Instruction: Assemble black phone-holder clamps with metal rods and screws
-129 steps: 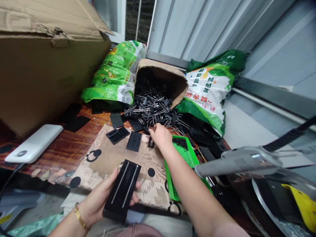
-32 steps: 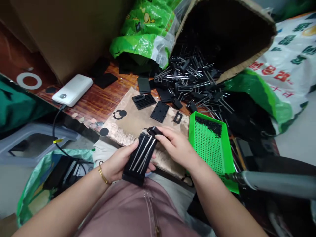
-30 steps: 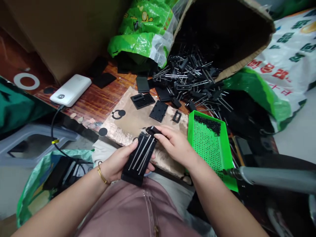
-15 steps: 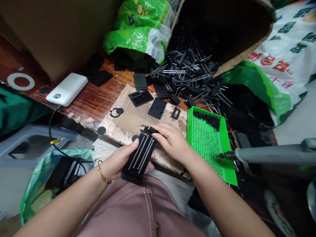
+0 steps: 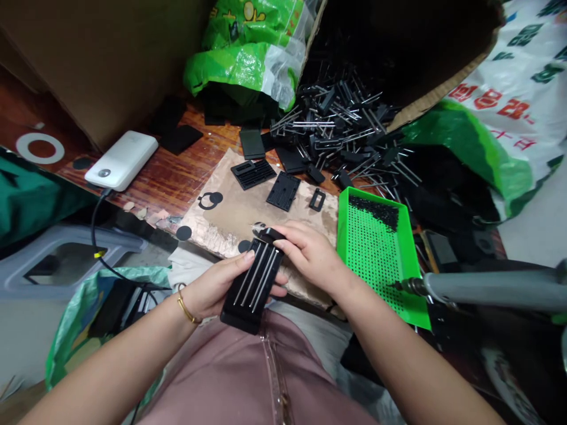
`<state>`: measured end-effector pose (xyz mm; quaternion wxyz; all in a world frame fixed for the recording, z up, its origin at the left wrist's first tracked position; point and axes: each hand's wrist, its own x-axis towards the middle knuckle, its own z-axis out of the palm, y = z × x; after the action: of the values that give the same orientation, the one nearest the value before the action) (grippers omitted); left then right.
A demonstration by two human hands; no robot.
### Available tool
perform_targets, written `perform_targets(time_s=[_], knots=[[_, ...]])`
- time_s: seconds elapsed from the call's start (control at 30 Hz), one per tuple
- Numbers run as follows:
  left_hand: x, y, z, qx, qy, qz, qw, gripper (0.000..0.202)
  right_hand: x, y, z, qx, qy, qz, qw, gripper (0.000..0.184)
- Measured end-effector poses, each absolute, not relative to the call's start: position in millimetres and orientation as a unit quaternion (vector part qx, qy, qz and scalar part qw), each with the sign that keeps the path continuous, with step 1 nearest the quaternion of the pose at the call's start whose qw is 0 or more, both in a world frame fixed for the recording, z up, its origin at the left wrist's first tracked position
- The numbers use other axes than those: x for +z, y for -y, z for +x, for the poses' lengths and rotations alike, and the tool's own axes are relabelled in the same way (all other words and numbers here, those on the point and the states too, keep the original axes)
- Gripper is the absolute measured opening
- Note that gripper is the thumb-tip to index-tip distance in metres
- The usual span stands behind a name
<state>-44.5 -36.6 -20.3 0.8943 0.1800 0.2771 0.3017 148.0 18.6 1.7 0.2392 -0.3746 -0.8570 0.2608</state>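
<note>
One black plate (image 5: 250, 295) in left hand (image 5: 212, 287), top end under right hand (image 5: 312, 257).

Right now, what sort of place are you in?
It looks like a small, cramped workshop for putting parts together. A heap of black plastic parts with metal pins, a green perforated tray and what seems to be a soldering iron point that way.
</note>
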Motion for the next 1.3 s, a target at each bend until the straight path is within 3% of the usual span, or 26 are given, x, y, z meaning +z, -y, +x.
perform_targets(time_s=[0.5, 1.0, 1.3], knots=[[-17, 22, -43, 0.254, -0.349, 0.251, 0.867, 0.031, -6, -14, 146, 0.239, 0.87, -0.351, 0.252, 0.027], [-19, 26, -36, 0.253, -0.424, 0.265, 0.829, 0.042, 6, -14, 136, 0.184, 0.892, -0.403, 0.084, 0.031], [-15, 25, -32, 0.231, -0.461, 0.295, 0.804, 0.034, 17, -17, 132, 0.194, 0.895, -0.4, 0.03, 0.031]])
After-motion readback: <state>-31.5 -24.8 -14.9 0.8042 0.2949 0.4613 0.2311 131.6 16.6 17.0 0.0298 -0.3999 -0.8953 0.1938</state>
